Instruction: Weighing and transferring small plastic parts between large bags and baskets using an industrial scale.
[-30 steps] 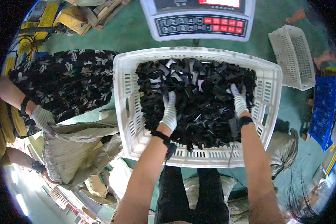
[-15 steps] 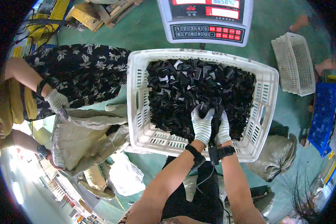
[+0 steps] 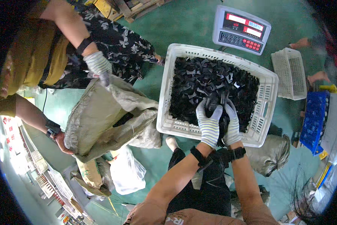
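A white slatted plastic basket [image 3: 164,108] holds a heap of small black plastic pieces [image 3: 209,77]. My left hand [image 3: 209,125] and my right hand [image 3: 232,125], both in striped work gloves with dark fingertips, are side by side at the basket's near side. Their fingers curl in toward each other around a clump of the black pieces, and the fingertips partly merge with the heap. To the left, a co-worker's gloved hand [image 3: 98,67] and bare hand [image 3: 62,143] hold a large grey-beige woven sack [image 3: 97,116] by its mouth.
Beyond the basket stands a counting scale [image 3: 241,30] with a lit display. A smaller white basket [image 3: 288,73] and a blue crate [image 3: 314,120] are on the right. A tied sack [image 3: 271,155] sits by the basket's near right corner. A white plastic bag [image 3: 127,172] lies at left.
My view has shifted, so the basket's left wall and the scale appear farther right. The co-worker's sack is held wider, nearer the basket. My hands remain together in the black pieces.
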### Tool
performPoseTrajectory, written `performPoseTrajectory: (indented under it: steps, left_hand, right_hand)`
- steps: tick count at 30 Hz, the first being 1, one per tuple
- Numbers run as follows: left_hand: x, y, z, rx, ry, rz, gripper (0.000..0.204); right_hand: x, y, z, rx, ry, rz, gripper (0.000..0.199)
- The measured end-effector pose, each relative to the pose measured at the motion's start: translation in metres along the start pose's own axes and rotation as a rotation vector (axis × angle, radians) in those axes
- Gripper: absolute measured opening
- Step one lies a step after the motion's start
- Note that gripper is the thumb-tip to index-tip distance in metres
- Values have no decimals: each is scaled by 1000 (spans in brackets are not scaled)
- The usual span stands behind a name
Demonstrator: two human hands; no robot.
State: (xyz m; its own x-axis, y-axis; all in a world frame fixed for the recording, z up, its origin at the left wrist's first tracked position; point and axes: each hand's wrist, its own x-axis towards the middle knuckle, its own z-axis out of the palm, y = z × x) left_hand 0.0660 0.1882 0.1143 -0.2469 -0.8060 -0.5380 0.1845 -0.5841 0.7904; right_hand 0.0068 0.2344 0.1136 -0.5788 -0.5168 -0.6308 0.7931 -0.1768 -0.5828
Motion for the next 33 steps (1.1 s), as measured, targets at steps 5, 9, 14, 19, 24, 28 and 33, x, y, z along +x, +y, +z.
performPoseTrajectory:
  steps: [5,9,14,19,24,28,33]
  left_hand:
    - [1,70,-61,-54,69,40,46]
    - [11,133,-123,-228,54,139,49]
    - [39,207,-216,-302,143,308,46]
    - [100,236,-359,-601,31,51,29]
    - [164,184,-474,-456,56,-160,43]
    - [122,213,-479,240,604,-155,46]
    - [82,130,-380,-4,346,185,41]
  right_hand:
    - [-41,36,87,-40,-56,48,38]
    - [-56,86,153,-194,-217,23,39]
    - [-73,166,255,-171,-439,212,33]
    - [-51,309,326,-338,-628,305,40]
    - [-4,391,294,-987,-436,-77,55]
    - [-45,357,227,-1158,-662,-248,46]
    - [-69,229,111,-686,-187,107,38]
